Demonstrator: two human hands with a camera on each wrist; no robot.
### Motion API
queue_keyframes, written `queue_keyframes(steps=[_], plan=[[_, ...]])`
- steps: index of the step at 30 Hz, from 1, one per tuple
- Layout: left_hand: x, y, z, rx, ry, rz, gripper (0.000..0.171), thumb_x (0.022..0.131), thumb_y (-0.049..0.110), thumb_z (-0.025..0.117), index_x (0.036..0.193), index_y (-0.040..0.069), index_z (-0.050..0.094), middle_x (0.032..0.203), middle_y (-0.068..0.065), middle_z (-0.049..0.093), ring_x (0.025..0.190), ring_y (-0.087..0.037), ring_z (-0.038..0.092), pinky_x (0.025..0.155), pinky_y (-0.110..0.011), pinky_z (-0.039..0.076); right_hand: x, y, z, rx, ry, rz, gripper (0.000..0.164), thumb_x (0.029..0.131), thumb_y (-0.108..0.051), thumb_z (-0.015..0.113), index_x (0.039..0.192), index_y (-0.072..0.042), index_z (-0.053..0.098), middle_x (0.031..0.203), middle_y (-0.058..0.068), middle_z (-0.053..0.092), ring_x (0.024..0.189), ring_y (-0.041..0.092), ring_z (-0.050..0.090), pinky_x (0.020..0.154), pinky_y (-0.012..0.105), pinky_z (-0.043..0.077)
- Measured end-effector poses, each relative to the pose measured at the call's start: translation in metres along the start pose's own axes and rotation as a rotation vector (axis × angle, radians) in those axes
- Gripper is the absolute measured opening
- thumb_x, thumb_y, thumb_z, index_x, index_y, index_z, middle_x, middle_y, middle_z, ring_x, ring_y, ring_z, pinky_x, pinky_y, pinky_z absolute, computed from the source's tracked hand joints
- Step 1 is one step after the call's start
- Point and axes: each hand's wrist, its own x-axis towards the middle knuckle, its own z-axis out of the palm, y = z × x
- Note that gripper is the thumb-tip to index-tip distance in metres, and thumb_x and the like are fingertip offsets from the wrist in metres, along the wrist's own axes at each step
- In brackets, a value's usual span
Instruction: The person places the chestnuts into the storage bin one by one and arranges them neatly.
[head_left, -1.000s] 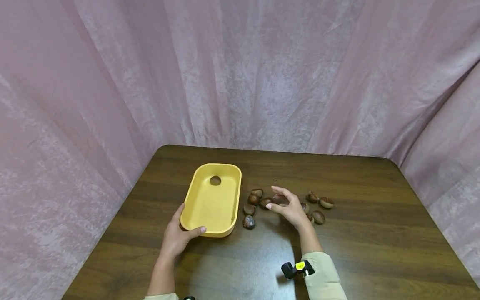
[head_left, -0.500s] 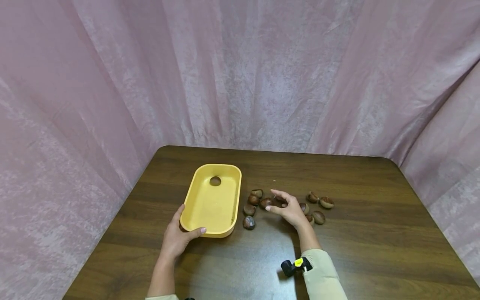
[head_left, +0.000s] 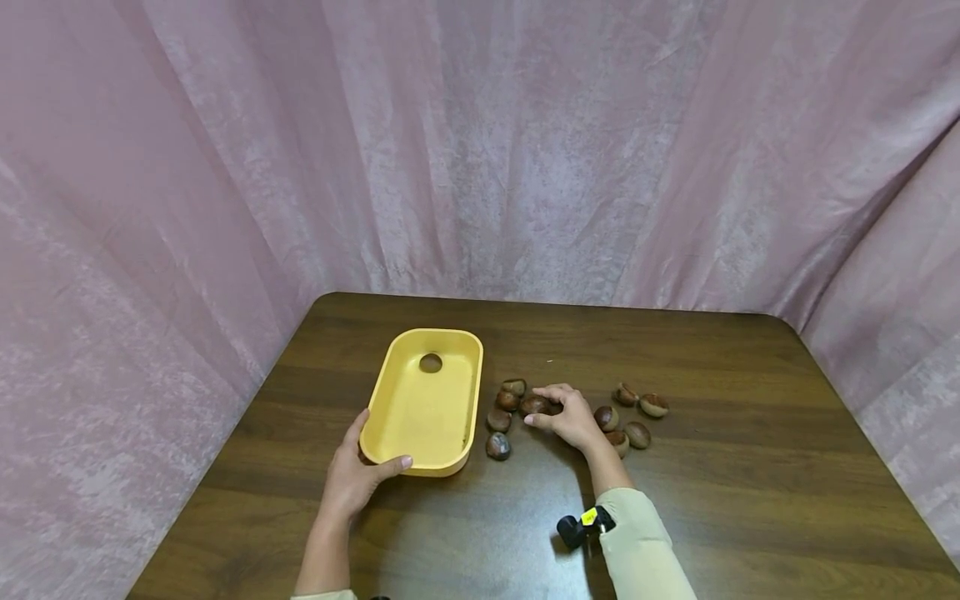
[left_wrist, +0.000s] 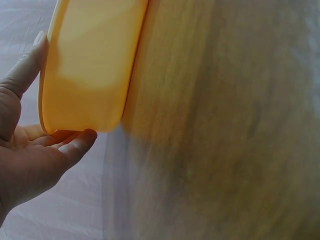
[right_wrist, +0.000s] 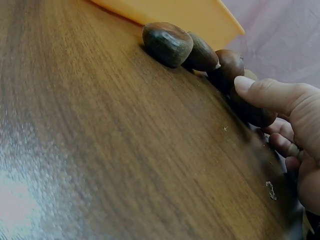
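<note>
My left hand (head_left: 351, 477) grips the near left corner of a yellow tray (head_left: 420, 417), thumb at the rim and fingers against the outside. In the left wrist view, fingertips curl under the tray (left_wrist: 92, 65). A round brown spot shows at its far end; I cannot tell whether it is a hole or a nut. My right hand (head_left: 573, 421) has thumb and fingers around a brown chestnut (head_left: 534, 406) on the table. In the right wrist view the thumb (right_wrist: 270, 95) lies against that chestnut (right_wrist: 250, 110); the fingers are partly hidden behind it.
Several chestnuts stand in a row between tray and right hand, the nearest chestnut (head_left: 498, 446) close to the tray's side. More chestnuts (head_left: 637, 434) lie scattered right of the hand. A pink curtain (head_left: 525, 167) hangs behind the dark wooden table (head_left: 750, 467).
My right hand has moved a little left and lowered, its fingers closing around a chestnut. Chestnuts behind the hand are now more visible. The left hand and tray stay put.
</note>
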Motion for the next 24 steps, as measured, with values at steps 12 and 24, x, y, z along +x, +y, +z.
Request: queue_keyframes(steps=[12,24], plan=[[-0.001,0.0,-0.001,0.001,0.001,-0.011,0.115,0.062,0.033,0.087,0.149,0.012,0.016,0.139,-0.019,0.038,0.122,-0.035,0.04,0.1,-0.051,0.027,-0.006,-0.006,-0.002,0.018,0.049,0.032,0.04,0.072,-0.015,0.081,0.109,-0.004,0.068,0.11,0.013,0.06,0.102,0.029,0.054,0.087,0.045,0.04],[0.0,0.0,0.0,0.001,0.009,-0.022,0.115,0.061,0.034,0.087,0.149,0.014,0.016,0.139,-0.019,0.038,0.122,-0.035,0.04,0.1,-0.051,0.028,-0.008,-0.025,-0.003,0.043,0.065,0.031,0.042,0.073,-0.013,0.08,0.112,-0.003,0.067,0.109,0.014,0.061,0.097,0.027,0.058,0.081,0.041,0.045]])
